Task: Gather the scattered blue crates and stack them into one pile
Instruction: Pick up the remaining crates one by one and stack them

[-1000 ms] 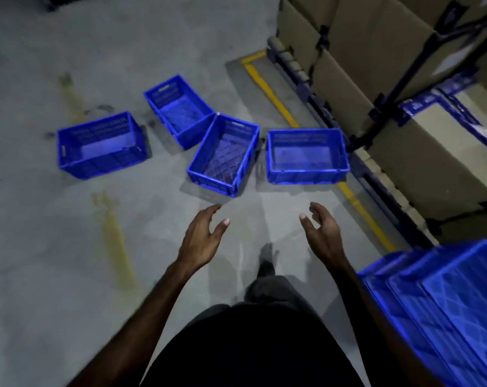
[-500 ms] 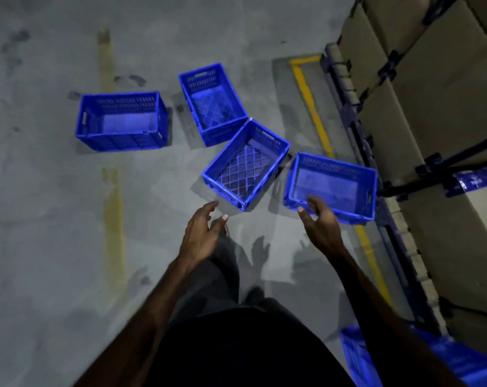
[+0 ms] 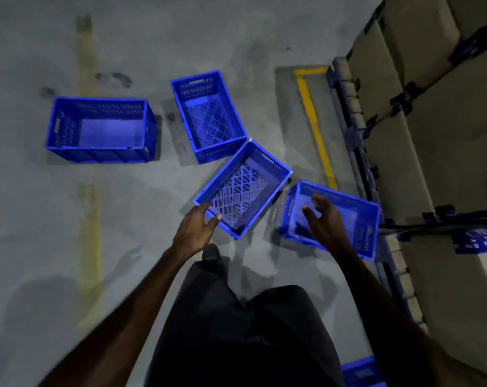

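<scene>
1. Grey concrete floor, stained, with faded yellow stripe.
2. Bright yellow painted corner line beside rack base.
3. Tan cardboard boxes stacked at right, black straps.

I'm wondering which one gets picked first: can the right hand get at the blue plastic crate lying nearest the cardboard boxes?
Probably yes. The right hand, fingers relaxed, appears to hover over the blue plastic crate beside the cardboard boxes, with nothing between them. The crate looks empty.
</scene>
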A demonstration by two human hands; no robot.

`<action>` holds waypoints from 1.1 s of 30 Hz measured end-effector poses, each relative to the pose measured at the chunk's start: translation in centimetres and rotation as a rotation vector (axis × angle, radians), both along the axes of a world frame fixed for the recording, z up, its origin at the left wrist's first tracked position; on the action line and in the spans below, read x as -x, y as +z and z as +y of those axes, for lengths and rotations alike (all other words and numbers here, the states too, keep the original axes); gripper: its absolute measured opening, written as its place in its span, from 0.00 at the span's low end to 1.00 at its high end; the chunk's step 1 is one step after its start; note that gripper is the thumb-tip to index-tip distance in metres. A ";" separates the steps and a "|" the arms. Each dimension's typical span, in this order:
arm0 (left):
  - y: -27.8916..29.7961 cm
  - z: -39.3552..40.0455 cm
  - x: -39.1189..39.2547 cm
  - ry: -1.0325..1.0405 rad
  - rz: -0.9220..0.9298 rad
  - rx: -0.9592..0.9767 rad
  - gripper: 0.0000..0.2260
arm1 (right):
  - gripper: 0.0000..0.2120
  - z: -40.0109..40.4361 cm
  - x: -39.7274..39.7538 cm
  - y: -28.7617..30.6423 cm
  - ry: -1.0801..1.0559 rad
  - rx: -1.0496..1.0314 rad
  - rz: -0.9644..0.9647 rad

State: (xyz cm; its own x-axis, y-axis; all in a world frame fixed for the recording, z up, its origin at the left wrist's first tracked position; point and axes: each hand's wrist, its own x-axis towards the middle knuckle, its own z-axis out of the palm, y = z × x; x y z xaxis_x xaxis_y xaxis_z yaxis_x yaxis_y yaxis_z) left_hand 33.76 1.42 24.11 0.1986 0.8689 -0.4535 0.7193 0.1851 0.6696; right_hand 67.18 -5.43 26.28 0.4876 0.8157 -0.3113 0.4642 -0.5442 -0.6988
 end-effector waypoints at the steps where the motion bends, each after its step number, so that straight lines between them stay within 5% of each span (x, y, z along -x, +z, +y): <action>1: -0.6 1.0 -0.1 0.002 0.017 0.009 0.24 | 0.40 1.4 -0.7 -0.7 0.017 0.024 -0.009; 5: -3.8 3.3 -1.1 0.044 0.060 0.033 0.23 | 0.25 6.9 -3.6 -4.3 0.135 0.121 -0.048; 16: -20.2 2.2 -7.3 0.498 0.075 0.253 0.23 | 0.17 17.7 -13.2 -20.0 0.369 0.222 -0.058; 24: -35.2 2.3 -12.4 0.705 0.072 0.219 0.18 | 0.23 25.1 -20.1 -36.3 0.469 0.312 -0.076; 33: -51.5 1.0 -15.3 0.940 0.039 0.247 0.35 | 0.27 31.3 -21.1 -51.0 0.520 0.344 -0.172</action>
State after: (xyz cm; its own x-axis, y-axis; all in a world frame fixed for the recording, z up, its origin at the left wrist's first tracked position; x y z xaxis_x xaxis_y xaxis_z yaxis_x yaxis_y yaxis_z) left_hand 49.10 2.42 -27.44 -0.5471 0.5446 -0.6357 0.2268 0.8275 0.5136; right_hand 88.28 25.85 -24.68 0.1219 0.8262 -0.5500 0.8175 -0.3979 -0.4165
